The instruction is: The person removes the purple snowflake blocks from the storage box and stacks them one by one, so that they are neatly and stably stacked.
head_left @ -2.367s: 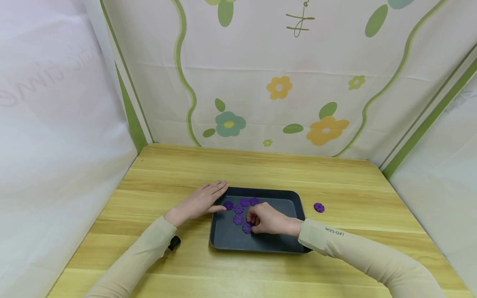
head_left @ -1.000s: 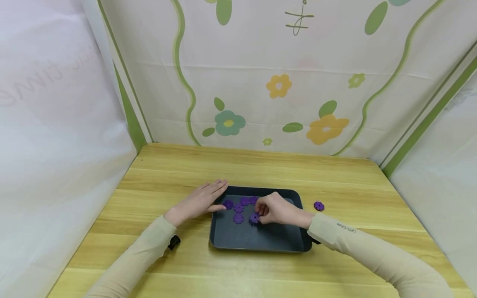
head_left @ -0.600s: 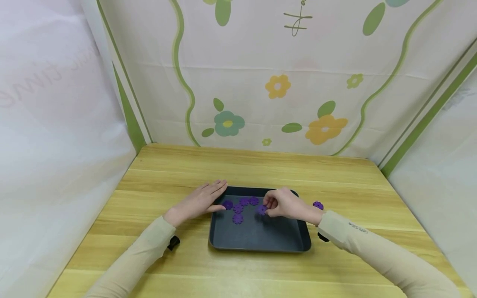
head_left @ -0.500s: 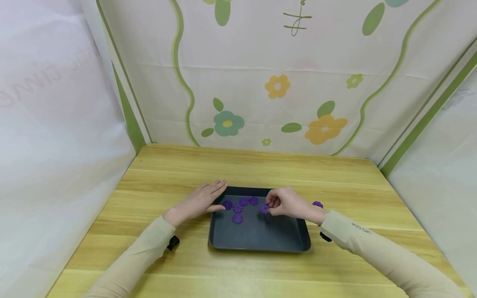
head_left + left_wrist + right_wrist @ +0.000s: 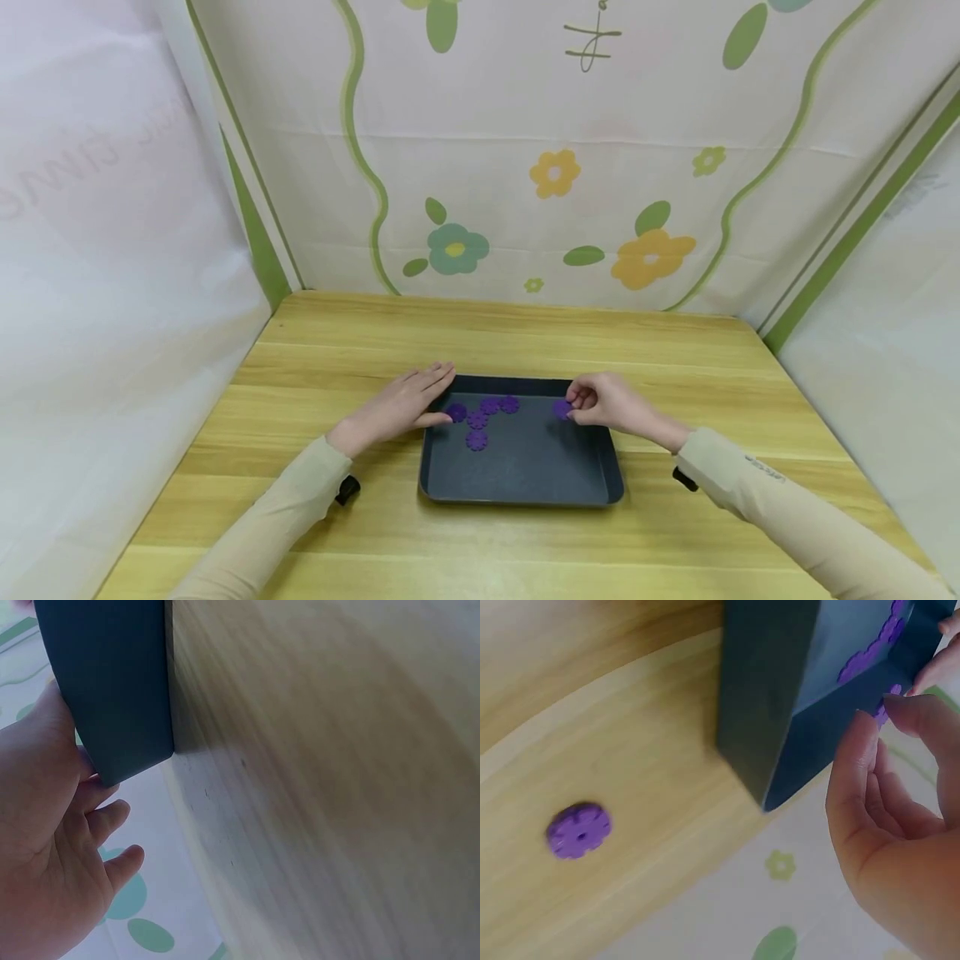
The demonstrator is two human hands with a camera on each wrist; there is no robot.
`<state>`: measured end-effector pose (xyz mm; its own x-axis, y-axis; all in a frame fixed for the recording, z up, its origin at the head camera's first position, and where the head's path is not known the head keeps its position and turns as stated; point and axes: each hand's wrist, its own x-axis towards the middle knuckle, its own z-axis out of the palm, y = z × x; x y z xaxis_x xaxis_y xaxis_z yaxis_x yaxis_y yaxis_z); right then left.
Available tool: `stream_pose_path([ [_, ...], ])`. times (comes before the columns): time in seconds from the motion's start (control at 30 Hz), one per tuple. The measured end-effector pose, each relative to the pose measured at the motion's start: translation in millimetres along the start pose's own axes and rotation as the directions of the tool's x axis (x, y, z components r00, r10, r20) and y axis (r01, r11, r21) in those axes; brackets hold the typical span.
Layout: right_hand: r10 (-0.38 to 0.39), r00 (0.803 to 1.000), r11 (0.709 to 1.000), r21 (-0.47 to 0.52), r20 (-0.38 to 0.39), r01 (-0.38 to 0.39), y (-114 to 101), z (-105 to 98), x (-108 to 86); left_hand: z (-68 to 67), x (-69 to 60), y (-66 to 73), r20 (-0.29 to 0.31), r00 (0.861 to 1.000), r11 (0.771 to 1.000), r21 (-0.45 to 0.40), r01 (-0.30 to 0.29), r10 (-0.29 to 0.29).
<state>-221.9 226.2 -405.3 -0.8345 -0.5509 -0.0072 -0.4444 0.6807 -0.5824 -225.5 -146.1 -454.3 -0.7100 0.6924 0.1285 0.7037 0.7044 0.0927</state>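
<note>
In the head view my left hand [image 5: 401,402] rests on the far left corner of a dark baking tray [image 5: 525,471], its fingers straight and its thumb over the inner side. The left wrist view shows that left hand [image 5: 56,847] beside the tray's outer wall [image 5: 112,690]. My right hand [image 5: 618,408] pinches a purple notched disc [image 5: 562,409] between thumb and fingertips over the tray's far right part. Several similar purple discs [image 5: 477,439] lie in the tray's left half. Another, thicker-looking purple disc [image 5: 579,830] lies on the table outside the tray in the right wrist view.
The tray stands on a wooden table [image 5: 360,333]. White cloth with printed flowers [image 5: 555,173] hangs behind it, and further cloth walls [image 5: 112,333] stand to the left and right. Dark wrist pieces [image 5: 347,489] show under the sleeves.
My right hand has lifted a purple disc from the group and carried it rightward and away from me. Its forearm has shifted right, hiding the table disc in the head view. The left hand stays.
</note>
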Motion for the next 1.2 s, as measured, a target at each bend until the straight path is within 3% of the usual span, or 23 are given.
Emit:
stream_pose_path([
  [0.57,0.087,0.992,0.995,-0.034,-0.096,-0.091,28,-20,-14.4,-3.9,1.7,0.2,-0.013,1.000,1.000,-0.010,-0.004,0.004],
  [1.2,0.188,0.969,0.980,-0.032,-0.162,-0.195,62,-28,-29.8,-2.8,-0.5,2.0,0.006,1.000,1.000,0.009,0.003,-0.003],
])
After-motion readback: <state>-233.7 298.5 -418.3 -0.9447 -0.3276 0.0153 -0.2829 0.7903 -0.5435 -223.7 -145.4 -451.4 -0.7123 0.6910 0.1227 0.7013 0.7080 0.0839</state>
